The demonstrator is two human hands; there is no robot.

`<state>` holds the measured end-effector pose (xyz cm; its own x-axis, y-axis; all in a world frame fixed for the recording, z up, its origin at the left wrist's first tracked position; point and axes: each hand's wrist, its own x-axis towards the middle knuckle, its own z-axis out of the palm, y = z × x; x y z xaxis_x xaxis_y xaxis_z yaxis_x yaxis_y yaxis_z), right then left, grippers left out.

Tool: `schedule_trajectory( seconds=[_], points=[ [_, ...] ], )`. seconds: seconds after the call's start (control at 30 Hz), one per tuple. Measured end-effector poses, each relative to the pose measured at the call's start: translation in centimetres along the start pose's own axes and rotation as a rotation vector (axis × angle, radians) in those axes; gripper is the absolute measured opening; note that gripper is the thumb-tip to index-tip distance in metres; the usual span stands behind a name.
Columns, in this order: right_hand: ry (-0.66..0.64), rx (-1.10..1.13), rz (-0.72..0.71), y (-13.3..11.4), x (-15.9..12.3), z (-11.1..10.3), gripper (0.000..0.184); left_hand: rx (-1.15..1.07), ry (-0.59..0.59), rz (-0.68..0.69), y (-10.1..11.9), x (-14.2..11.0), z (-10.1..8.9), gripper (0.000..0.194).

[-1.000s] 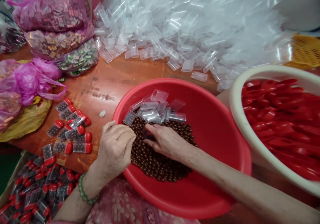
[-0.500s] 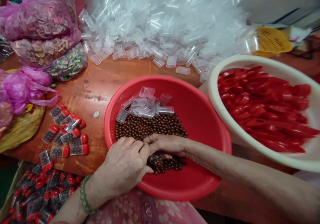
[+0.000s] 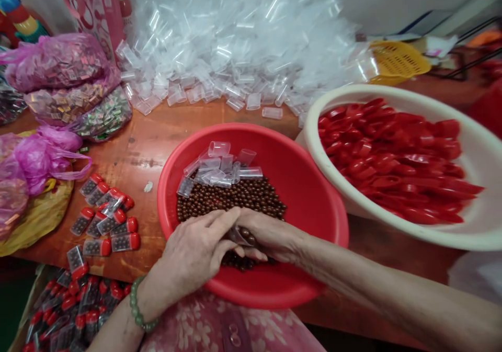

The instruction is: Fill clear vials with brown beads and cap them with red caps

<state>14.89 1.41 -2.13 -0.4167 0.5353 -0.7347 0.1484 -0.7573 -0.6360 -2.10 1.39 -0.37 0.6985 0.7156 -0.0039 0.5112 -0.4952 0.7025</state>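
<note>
Over the red basin my two hands meet above a bed of small brown balls. My right hand is closed around a clear plastic tube, with several brown balls showing at it. Coming in from the left, my left hand has its fingers against the right hand and its thumb and forefinger around the tube's near end. Its other fingertips are partly hidden. Several loose clear tubes lie on the balls at the basin's far side.
A heap of clear tubes covers the back of the table. At right, a white basin holds red plastic pieces. Filled red-capped tubes lie at left, with more in a box below. Pink bags sit behind.
My hands have risen slightly from the balls, and the tube shows more clearly between them. The view has shifted a little to the right.
</note>
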Motion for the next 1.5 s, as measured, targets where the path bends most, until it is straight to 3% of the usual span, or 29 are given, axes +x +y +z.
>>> schedule_trajectory(
  seconds=[0.27,0.37,0.47,0.57,0.67,0.83,1.0,1.13,1.3,1.4,1.5],
  points=[
    [0.074,-0.002,-0.096,-0.7,-1.3,0.4,0.023,-0.295,0.294,0.075,0.8,0.7,1.0,0.028],
    [0.088,-0.07,-0.14,-0.5,-1.4,-0.2,0.029,-0.476,0.31,-0.043,1.1,0.8,0.9,0.021],
    [0.109,-0.197,-0.179,-0.3,-1.7,-1.3,0.031,-0.677,0.309,-0.198,1.0,0.9,0.6,0.015],
    [0.189,-0.45,-0.306,-0.4,-2.8,-2.6,0.026,-0.814,0.252,-0.212,1.0,0.7,0.2,0.014],
    [0.26,-0.707,-0.469,-1.2,-4.6,-3.4,0.028,-0.798,0.193,-0.227,1.1,0.5,-0.2,0.014],
    [0.226,-0.705,-0.682,-3.2,-6.8,-2.7,0.026,-0.8,0.138,-0.269,1.4,0.5,-0.6,0.02],
    [0.104,-0.835,-0.848,-4.4,-6.4,-1.6,0.014,-0.965,0.074,-0.274,1.4,0.6,-0.1,0.019],
    [0.042,-0.915,-0.858,-4.5,-5.5,-1.8,0.015,-0.956,0.066,-0.248,1.3,0.6,0.0,0.011],
    [0.066,-0.917,-0.811,-4.4,-5.0,-1.9,0.025,-1.011,0.05,-0.262,1.1,0.9,-0.3,0.014],
    [0.068,-0.88,-0.695,-4.3,-5.7,-2.3,0.028,-1.079,0.081,-0.318,0.8,1.2,-0.3,0.018],
    [0.102,-0.89,-0.564,-3.6,-7.6,-4.4,0.027,-1.182,0.111,-0.374,0.5,1.4,-0.4,0.025]
  ],
)
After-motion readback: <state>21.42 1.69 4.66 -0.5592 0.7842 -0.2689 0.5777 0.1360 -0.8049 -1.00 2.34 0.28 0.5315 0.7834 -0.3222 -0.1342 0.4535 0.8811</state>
